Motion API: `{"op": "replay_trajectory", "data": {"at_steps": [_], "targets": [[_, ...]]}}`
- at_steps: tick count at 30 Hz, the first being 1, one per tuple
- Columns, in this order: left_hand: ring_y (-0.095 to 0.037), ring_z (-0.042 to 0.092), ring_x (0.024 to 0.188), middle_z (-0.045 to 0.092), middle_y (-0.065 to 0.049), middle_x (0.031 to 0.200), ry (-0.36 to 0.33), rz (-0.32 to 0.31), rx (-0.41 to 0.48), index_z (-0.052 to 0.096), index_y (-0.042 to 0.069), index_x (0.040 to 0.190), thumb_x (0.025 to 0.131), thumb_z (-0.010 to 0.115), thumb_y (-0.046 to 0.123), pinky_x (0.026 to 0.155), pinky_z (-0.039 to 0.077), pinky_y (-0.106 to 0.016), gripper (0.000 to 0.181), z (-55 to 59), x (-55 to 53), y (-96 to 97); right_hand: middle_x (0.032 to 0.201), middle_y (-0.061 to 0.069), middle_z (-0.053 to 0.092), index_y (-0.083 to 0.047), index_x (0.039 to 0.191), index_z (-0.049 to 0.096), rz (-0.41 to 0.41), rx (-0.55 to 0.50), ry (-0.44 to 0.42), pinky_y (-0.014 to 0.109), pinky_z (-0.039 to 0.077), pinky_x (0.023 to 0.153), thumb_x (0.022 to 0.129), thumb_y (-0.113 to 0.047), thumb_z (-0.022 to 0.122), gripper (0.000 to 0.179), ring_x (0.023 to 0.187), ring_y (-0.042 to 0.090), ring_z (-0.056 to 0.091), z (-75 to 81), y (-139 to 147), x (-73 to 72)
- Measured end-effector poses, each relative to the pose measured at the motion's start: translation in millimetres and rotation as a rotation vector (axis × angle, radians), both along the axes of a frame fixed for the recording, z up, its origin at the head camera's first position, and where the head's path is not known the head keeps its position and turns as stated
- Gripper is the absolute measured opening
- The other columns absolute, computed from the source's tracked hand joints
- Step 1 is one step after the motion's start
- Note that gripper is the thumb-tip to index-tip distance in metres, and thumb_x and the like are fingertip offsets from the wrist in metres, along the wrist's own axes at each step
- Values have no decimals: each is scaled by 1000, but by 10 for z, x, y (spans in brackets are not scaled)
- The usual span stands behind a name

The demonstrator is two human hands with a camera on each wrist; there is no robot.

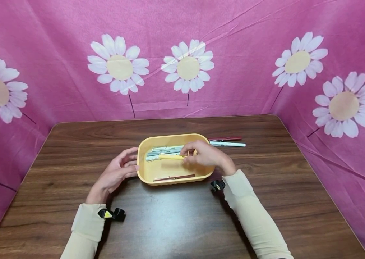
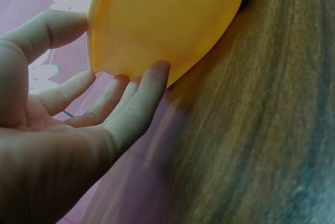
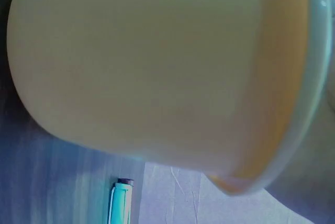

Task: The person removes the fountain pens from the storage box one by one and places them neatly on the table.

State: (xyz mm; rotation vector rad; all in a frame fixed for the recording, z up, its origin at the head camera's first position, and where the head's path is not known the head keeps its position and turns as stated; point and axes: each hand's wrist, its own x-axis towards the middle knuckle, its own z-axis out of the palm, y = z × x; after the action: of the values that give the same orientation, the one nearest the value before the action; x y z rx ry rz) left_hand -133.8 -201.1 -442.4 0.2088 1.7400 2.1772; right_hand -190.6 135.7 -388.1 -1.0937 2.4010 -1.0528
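Note:
A yellow oblong bin (image 1: 169, 182) stands on the table. Inside it, my right hand (image 1: 202, 154) pinches the end of a yellow pen (image 1: 171, 157) between thumb and fingers. Several pale blue pens (image 1: 164, 150) lie beside it along the bin's far side, partly behind the right hand. A dark red pen (image 1: 174, 177) rests along the near wall. At the bin's left end, my left hand (image 1: 118, 172) has its fingers extended, with fingertips right at the outer wall. The bin's wall (image 3: 146, 67) fills most of the right wrist view and hides the right fingers.
Right of the bin on the wooden table (image 1: 169, 223), a dark red pen (image 1: 231, 138) lies behind a white pen (image 1: 231, 144). Pink cloth (image 1: 234, 72) with printed daisies rises along the table's back and sides.

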Motion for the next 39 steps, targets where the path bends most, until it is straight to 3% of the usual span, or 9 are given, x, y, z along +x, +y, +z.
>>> {"op": "replay_trajectory", "data": {"at_steps": [5,13,23,39], "targets": [[-22,65,108,42,-29,137,0,-1,1,26,-6,152,91,59,-15,89,61,-37,71,-6,0,0,100,9,72,-2,107,74,-2,8,10,37,57,80,92,-1,70,16,87,15,62,30,45,-1],[-23,65,108,41,-29,137,0,-4,2,24,-7,153,90,59,-15,90,61,-38,72,-2,6,1,102,1,71,-7,107,74,-54,32,47,42,57,84,92,-4,72,15,93,16,63,80,143,15],[-22,65,108,43,-27,136,0,2,-4,26,-6,152,91,59,-15,88,61,-36,71,-7,0,2,100,1,71,-7,106,75,-104,29,48,31,53,72,92,-6,73,14,86,16,60,109,273,-11],[-23,65,108,42,-29,137,-1,-2,-2,26,-6,153,91,59,-15,89,61,-37,71,-4,-8,-9,98,0,70,-6,102,75,-129,29,74,29,51,67,91,-6,75,12,80,17,58,170,485,-23]]}}
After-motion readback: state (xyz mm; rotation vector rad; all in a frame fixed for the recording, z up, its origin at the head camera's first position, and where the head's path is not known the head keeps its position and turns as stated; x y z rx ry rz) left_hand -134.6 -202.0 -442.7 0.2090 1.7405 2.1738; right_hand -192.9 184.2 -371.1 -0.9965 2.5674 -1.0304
